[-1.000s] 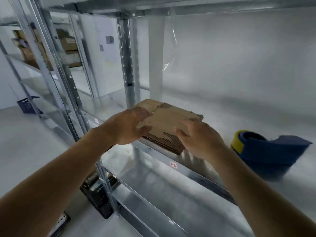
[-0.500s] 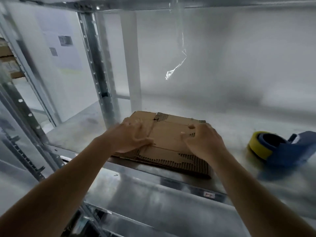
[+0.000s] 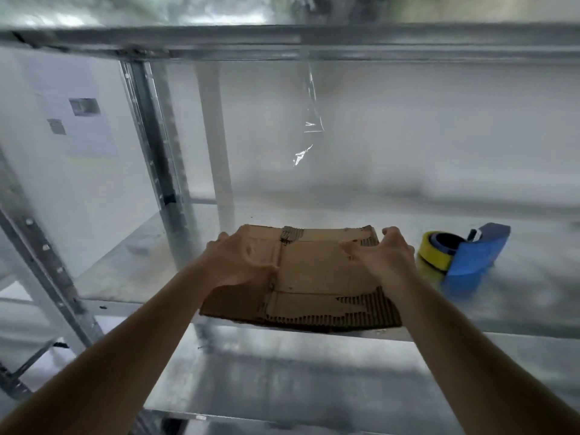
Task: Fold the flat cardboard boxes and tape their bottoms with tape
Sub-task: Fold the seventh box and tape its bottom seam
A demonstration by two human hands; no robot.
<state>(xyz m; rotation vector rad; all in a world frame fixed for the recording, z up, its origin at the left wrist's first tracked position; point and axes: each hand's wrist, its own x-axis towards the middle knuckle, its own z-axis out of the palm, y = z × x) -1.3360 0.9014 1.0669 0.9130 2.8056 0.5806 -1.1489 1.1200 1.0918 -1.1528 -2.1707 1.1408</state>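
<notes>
A flat, worn brown cardboard box point(image 3: 314, 271) lies on the metal shelf point(image 3: 125, 271), its near edge torn so the corrugation shows. My left hand point(image 3: 238, 262) grips its left side, fingers curled over the far left corner. My right hand point(image 3: 381, 255) grips the right side, fingers curled round the far right corner. A blue tape dispenser point(image 3: 470, 252) with a yellow roll of tape point(image 3: 431, 251) sits on the shelf just right of my right hand.
A strip of clear tape point(image 3: 310, 120) hangs from the shelf beam point(image 3: 376, 42) above the box. Steel uprights point(image 3: 157, 171) stand at the left. A lower shelf point(image 3: 282, 372) lies below. Papers are stuck on the white wall point(image 3: 75, 120) at left.
The view has swung right and closer to the shelf. Both hands moved outward from the top of the box to its left and right edges and took hold of it.
</notes>
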